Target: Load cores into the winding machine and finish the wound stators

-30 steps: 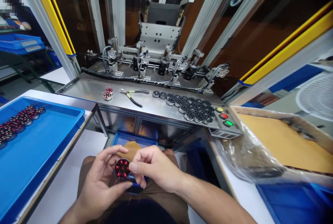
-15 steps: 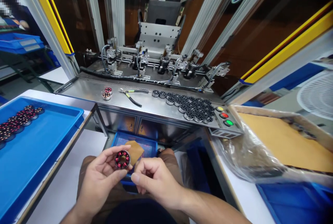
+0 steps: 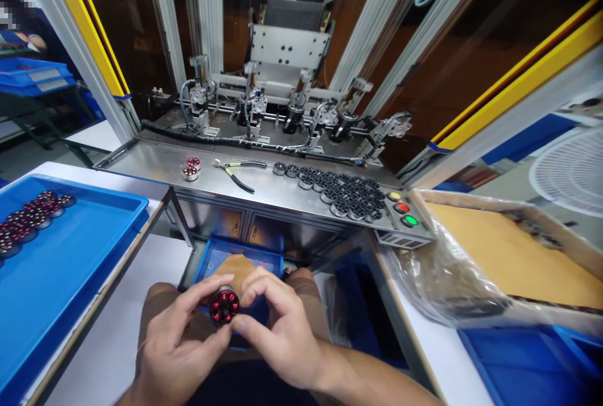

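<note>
A round motor part with red coils point(image 3: 224, 307) is held over my lap between the thumb and fingers of my left hand point(image 3: 176, 330). Against its right edge rests the thumb of my right hand point(image 3: 282, 324), with the index finger curled near the rim. Whether the right fingertips pinch anything small is hidden. Below the hands lies a piece of brown paper point(image 3: 237, 268) over a blue bin point(image 3: 207, 255). Two similar wound parts point(image 3: 191, 173) sit on the metal bench, left of the cutters point(image 3: 238, 178).
Many black rings point(image 3: 351, 192) cover the bench's right half beside the button box point(image 3: 409, 220). A blue tray point(image 3: 94, 236) with wound parts stands left. At right is a plastic-lined box point(image 3: 509, 255). Machine fixtures point(image 3: 292, 117) line the back. A person's arm point(image 3: 35, 41) shows far left.
My right hand has moved up and left to touch the coil part. The part has turned and sits slightly lower. The whole view has shifted a little.
</note>
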A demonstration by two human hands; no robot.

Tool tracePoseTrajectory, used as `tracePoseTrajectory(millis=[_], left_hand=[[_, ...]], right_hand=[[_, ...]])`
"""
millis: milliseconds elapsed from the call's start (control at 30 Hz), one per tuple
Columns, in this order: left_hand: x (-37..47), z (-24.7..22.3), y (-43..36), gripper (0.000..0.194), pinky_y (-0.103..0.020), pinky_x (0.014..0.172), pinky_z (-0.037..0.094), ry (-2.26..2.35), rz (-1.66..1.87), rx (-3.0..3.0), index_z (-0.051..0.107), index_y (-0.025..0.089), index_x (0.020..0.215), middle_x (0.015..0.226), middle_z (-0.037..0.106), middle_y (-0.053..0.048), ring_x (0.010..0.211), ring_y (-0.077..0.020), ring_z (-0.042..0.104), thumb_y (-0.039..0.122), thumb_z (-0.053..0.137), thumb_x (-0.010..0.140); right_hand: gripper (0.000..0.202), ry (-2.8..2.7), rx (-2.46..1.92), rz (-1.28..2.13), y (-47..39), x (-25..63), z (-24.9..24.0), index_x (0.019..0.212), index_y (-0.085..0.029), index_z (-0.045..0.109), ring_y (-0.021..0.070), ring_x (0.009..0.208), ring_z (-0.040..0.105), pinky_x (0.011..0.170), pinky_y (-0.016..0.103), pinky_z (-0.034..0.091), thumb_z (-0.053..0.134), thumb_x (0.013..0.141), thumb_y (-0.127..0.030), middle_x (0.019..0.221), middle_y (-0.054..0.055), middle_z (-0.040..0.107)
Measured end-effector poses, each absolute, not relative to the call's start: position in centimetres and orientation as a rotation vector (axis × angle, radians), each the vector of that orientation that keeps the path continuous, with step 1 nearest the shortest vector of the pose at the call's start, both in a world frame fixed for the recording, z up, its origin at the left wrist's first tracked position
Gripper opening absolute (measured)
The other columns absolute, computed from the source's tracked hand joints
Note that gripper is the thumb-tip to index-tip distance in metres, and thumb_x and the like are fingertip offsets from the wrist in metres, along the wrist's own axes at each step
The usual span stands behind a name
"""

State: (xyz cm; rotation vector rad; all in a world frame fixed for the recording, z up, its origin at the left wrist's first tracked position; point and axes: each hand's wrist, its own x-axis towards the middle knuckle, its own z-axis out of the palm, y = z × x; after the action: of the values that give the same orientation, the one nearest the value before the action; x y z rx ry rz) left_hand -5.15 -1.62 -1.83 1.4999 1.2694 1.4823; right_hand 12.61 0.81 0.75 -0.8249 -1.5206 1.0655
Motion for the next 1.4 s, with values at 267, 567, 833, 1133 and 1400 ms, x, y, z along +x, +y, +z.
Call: tracePoseTrajectory(millis=[267, 567, 833, 1133, 1400], left_hand=[[-4.5, 0.1, -0.7, 0.039, -0.017, 0.085, 0.058, 1.122, 1.369, 1.297, 0.072, 0.030, 0.109, 0.112, 0.078, -0.001, 0.098, -0.0162, 0.076, 0.011, 0.078, 0.075], [-4.7, -0.9, -0.7, 0.044, -0.018, 0.090, 0.056, 1.211, 1.494, 1.789, 0.069, 0.028, 0.115, 0.112, 0.069, -0.002, 0.103, -0.0138, 0.068, 0.006, 0.072, 0.077], [-5.0, -1.6, -1.3, 0.049, -0.019, 0.093, 0.055, 1.229, 1.500, 1.889, 0.066, 0.026, 0.119, 0.114, 0.067, -0.003, 0.102, -0.0138, 0.067, 0.003, 0.072, 0.076], [-5.1, -1.7, -1.0, 0.048, -0.021, 0.097, 0.054, 1.163, 1.509, 1.649, 0.065, 0.028, 0.118, 0.115, 0.068, -0.001, 0.110, -0.0141, 0.065, 0.004, 0.072, 0.077], [-5.1, -1.5, -1.1, 0.049, -0.017, 0.091, 0.056, 1.182, 1.492, 1.848, 0.065, 0.025, 0.118, 0.115, 0.068, -0.003, 0.104, -0.0129, 0.067, 0.001, 0.072, 0.075]], right_hand=[[0.020, -1.417, -0.856, 1.143, 0.4, 11.9, -0.5, 0.078, -0.020, 0.055, 0.0147, 0.070, 0.053, 0.067, 0.029, 0.044, 0.056, 0.095, -0.030, 0.075, 0.001, 0.056], [0.016, -1.487, -0.801, 1.138, 0.9, 12.0, 0.1, 0.082, -0.019, 0.058, 0.0161, 0.072, 0.054, 0.068, 0.030, 0.044, 0.068, 0.086, -0.031, 0.076, 0.002, 0.058], [0.013, -1.537, -0.796, 0.993, 1.2, 11.8, 0.7, 0.079, -0.018, 0.058, 0.0124, 0.069, 0.056, 0.068, 0.026, 0.045, 0.059, 0.091, -0.016, 0.074, 0.000, 0.059], [0.012, -1.413, -0.812, 1.181, 1.6, 11.8, 0.1, 0.088, -0.019, 0.060, 0.0151, 0.077, 0.055, 0.073, 0.029, 0.045, 0.065, 0.090, -0.029, 0.081, 0.001, 0.058], [0.010, -1.584, -0.686, 0.892, 2.4, 11.8, 1.9, 0.080, -0.018, 0.064, 0.0139, 0.074, 0.058, 0.073, 0.030, 0.046, 0.065, 0.087, -0.012, 0.078, 0.002, 0.061]])
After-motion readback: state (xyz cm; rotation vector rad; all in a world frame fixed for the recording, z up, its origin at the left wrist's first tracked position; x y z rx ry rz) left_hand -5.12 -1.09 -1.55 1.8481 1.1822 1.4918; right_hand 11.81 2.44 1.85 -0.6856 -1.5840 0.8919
